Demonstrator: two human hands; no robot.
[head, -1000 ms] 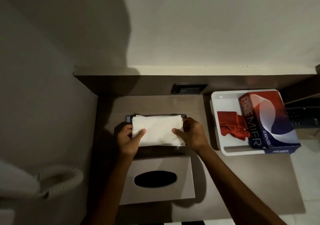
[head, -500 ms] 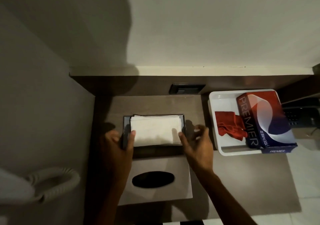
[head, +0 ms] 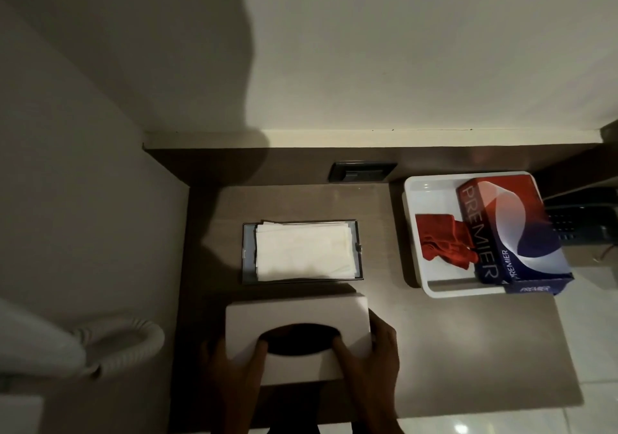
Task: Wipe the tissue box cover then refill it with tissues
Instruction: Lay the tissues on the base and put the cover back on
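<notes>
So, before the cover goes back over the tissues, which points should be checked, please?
1. Tissue stack lies inside the dark base tray: ok.
2. Left hand and right hand both grip the tissue box cover: ok.
3. Cover's oval opening faces up: ok.
4. Top tissue pulled up for threading: not ok, it lies flat.
5. Cover wiped clean: cannot tell.
6. Red cloth rests in the white tray, away from the base: ok.

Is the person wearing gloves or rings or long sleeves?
No gloves: the left hand and right hand are bare. I see no rings, watch or sleeve on the bare forearms, though the light is dim.
</notes>
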